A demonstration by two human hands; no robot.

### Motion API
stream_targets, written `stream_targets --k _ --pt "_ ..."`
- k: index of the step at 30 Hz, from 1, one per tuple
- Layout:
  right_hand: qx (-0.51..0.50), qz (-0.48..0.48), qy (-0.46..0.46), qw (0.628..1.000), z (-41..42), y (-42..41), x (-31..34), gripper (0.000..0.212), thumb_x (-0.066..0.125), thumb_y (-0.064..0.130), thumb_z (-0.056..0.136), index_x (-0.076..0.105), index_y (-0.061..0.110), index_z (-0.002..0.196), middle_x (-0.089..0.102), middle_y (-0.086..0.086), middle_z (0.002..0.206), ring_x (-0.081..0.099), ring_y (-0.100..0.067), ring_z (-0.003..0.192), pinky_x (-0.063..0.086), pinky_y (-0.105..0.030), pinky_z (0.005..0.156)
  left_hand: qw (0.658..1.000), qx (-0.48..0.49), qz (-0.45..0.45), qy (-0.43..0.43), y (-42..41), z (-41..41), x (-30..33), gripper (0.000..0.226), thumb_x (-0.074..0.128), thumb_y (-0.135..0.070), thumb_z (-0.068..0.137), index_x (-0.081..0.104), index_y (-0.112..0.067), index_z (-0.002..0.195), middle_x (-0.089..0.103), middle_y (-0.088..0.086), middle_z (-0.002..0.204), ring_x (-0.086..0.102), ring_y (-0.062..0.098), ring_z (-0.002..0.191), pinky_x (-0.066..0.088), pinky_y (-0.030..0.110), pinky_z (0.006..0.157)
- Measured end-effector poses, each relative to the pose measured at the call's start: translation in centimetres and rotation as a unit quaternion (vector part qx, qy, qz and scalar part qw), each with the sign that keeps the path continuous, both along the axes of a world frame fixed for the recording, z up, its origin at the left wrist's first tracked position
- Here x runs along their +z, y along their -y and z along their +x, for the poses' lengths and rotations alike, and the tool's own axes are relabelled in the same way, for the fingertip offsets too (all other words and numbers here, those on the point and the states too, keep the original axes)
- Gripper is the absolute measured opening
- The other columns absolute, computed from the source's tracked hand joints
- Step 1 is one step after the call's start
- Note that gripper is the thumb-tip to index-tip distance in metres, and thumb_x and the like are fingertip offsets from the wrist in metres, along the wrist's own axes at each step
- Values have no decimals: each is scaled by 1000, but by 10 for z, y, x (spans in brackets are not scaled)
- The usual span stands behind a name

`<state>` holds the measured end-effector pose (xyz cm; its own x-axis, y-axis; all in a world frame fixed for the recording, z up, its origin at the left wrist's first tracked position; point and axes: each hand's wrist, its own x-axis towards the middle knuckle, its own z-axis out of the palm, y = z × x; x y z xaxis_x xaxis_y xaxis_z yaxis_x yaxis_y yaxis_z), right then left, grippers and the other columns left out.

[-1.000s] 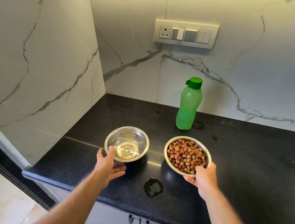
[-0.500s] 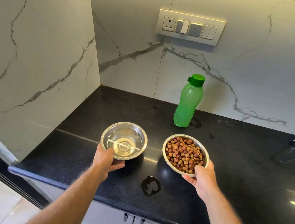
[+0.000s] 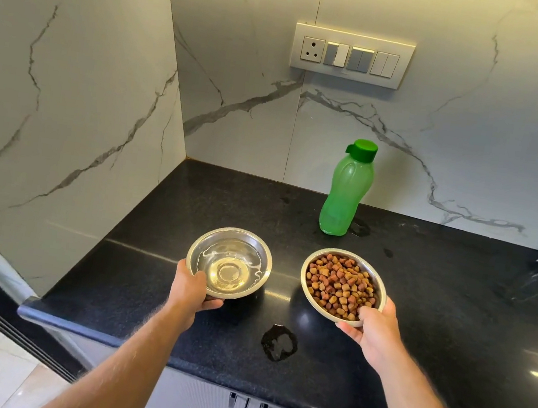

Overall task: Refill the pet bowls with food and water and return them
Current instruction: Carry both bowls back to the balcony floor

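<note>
With the left hand (image 3: 191, 291) pinching the water bowl (image 3: 229, 262) at its 7 o'clock rim and the right hand (image 3: 369, 325) pinching the kibble bowl (image 3: 343, 286) at 5 o'clock above the dark surface (image 3: 433, 330), one-sided grips risk tilting, spilling water or kibble.

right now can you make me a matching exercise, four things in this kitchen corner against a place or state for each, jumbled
Things:
1. steel bowl of water
2. steel bowl of brown kibble
3. green plastic bottle with a green cap
4. small puddle

Places or states:
A. upright near the marble wall
B. gripped by the right hand
C. on the black countertop between the forearms
D. gripped by the left hand

Pairs: 1-D, 2-B, 3-A, 4-C
</note>
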<state>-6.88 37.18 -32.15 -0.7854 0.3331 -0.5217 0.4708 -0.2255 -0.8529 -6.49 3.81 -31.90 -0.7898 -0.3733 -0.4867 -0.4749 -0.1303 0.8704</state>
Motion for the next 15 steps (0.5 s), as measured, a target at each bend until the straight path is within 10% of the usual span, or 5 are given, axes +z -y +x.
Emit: stream_targets --k 15 --pt "8 59 11 998 -1 19 6 52 52 -2 103 47 31 143 53 -8 130 62 -28 98 61 -36 50 999 -9 -35 -6 5 12 -7 42 44 -4 103 34 -32 132 55 -2 111 72 25 87 58 30 51"
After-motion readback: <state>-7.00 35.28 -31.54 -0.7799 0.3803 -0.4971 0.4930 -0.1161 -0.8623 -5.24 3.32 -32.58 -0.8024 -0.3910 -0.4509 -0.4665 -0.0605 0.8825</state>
